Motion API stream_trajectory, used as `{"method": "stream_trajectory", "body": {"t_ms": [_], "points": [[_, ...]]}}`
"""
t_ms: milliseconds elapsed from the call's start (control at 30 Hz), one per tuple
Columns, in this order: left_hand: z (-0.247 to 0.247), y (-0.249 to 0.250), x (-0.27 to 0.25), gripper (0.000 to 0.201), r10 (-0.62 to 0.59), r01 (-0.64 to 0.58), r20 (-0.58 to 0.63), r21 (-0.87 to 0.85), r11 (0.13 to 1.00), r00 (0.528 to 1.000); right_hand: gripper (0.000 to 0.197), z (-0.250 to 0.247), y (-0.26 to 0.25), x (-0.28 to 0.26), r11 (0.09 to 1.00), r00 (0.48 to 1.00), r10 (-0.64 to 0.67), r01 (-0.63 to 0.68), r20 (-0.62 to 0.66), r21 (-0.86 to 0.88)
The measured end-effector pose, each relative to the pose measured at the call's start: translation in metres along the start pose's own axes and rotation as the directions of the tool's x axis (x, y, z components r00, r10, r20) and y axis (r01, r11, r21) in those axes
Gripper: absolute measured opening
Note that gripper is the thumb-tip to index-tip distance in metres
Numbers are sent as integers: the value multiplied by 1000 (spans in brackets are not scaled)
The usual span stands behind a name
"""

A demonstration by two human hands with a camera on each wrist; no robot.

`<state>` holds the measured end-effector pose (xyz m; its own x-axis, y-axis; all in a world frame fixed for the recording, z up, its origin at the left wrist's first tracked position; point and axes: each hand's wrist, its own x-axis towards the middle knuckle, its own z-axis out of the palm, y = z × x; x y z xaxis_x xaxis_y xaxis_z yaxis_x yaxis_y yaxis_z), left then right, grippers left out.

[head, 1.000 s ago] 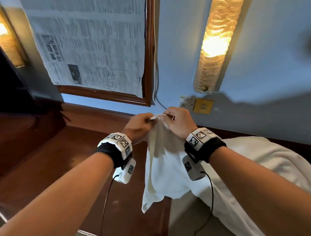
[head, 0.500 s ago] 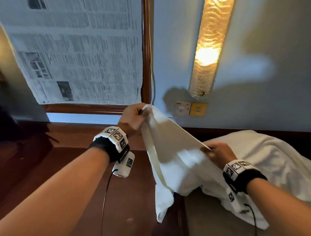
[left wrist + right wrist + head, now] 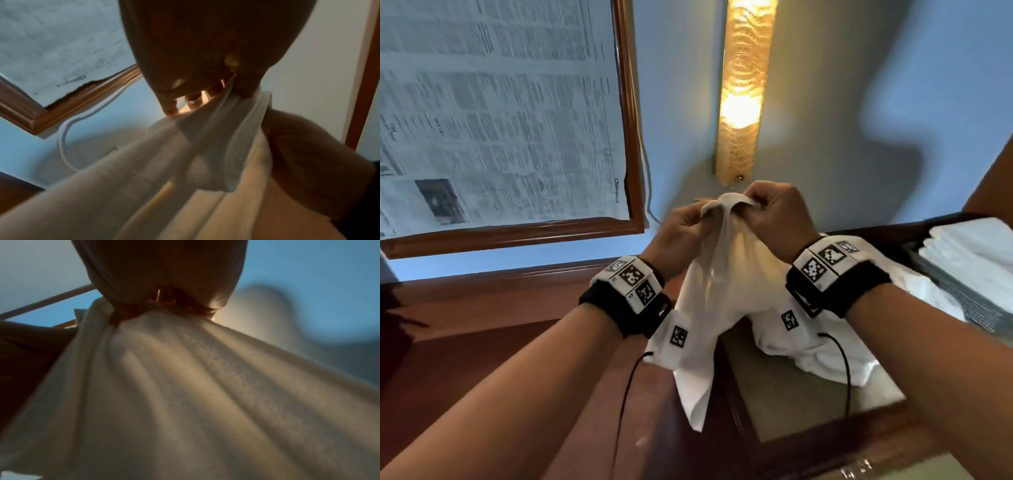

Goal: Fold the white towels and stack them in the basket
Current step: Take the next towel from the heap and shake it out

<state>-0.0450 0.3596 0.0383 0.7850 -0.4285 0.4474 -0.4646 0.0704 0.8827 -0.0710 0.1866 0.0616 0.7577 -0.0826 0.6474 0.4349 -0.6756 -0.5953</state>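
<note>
Both hands, left hand and right hand, pinch the white towel top edge side by side, long axis hanging straight down over the worktop; basket is nearer the right.

The head view looks forward and down from above the forearms toward the far wall. Both wrist views sit close under their palms, sharing the towel.

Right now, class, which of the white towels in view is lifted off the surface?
The towel pinched by the left hand and right hand hangs in the air; the crumpled pile and the folded stack lie at rest.
</note>
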Motion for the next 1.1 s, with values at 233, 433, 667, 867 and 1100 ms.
{"method": "stream_trajectory", "body": {"t_ms": [233, 433, 667, 867, 1100], "points": [[10, 19, -4, 24, -21, 21, -7, 71, 997, 1000, 36, -19, 34, -47, 981, 963, 161, -132, 215, -144], [8, 14, -6, 27, -100, 104, -54, 62, 993, 993, 41, -48, 126, -107, 805, 814, 552, -464, 180, -370], [47, 10, -2, 23, -89, 92, -44, 76, 993, 995, 22, -52, 82, -47, 968, 937, 212, -164, 277, -188], [83, 6, 4, 27, -152, 151, -2, -96, 984, 988, 38, -61, 41, -3, 996, 989, 64, -55, 137, -65], [85, -10, 9, 31, -36, 71, -209, 160, 985, 977, 42, -63, 89, -65, 938, 941, -109, 203, 319, -279]]}}
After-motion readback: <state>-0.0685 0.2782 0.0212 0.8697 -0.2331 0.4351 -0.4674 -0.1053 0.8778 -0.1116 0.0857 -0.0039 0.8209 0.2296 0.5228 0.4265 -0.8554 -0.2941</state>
